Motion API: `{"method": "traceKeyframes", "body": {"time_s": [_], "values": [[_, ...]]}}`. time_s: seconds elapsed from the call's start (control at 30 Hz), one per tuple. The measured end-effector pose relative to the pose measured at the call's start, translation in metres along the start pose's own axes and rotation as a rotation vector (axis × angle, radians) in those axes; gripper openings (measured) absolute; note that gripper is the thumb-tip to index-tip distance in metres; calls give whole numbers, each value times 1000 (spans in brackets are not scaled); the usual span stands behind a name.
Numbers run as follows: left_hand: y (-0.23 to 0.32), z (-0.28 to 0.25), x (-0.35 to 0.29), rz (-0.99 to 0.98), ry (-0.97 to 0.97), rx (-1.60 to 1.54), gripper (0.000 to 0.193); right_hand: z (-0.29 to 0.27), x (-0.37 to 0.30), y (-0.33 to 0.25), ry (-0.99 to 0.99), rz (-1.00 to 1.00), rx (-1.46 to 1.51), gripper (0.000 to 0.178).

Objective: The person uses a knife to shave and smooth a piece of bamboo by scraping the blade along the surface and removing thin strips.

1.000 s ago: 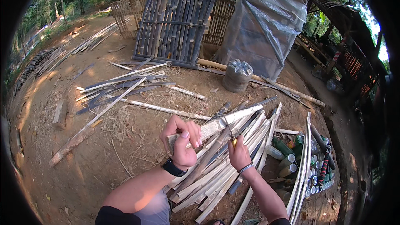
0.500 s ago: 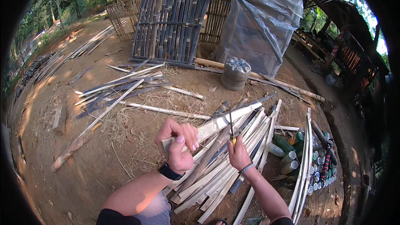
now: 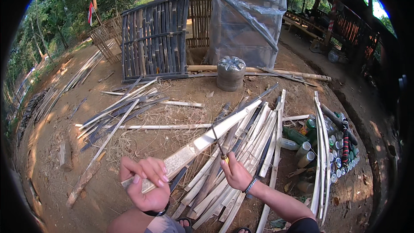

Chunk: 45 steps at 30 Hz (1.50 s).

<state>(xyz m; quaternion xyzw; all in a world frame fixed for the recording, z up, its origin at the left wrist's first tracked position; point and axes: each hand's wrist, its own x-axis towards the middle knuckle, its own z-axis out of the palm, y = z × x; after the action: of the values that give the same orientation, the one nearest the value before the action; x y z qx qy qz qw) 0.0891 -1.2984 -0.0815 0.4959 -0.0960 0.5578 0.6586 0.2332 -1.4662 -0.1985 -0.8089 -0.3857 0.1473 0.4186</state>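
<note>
My left hand (image 3: 145,185) grips the near end of a long pale bamboo slat (image 3: 202,142) that slants up to the right over a pile of split bamboo strips (image 3: 241,155). My right hand (image 3: 236,173) holds a knife (image 3: 218,143) with a yellowish handle, its thin dark blade pointing up and resting against the slat's edge about midway along. A dark wristband sits on my left wrist and a bead bracelet on my right.
A woven bamboo panel (image 3: 155,39) leans behind, beside a plastic-wrapped post (image 3: 248,17). A crumpled plastic jug (image 3: 230,73) stands on the dirt. More bamboo strips (image 3: 120,108) lie to the left. Several bottles and cans (image 3: 334,146) lie at right.
Both hands and the slat have dropped lower in view. The knife blade now stands up against the slat's edge.
</note>
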Motion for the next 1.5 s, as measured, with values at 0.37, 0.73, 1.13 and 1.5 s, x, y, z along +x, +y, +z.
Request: {"method": "traceKeyframes", "body": {"time_s": [0.37,0.73,1.13,1.5], "values": [[96,-30,-57,-21,243,102,31,13,-22,-9,-200,-111,-77,31],[106,-47,-80,-19,368,164,22,23,-14,4,-130,-106,-314,30],[108,-43,-80,-60,384,186,26,25,-18,-6,-277,-130,-257,29],[107,-40,-75,-16,449,166,26,26,-30,-15,-362,-80,-56,31]]}}
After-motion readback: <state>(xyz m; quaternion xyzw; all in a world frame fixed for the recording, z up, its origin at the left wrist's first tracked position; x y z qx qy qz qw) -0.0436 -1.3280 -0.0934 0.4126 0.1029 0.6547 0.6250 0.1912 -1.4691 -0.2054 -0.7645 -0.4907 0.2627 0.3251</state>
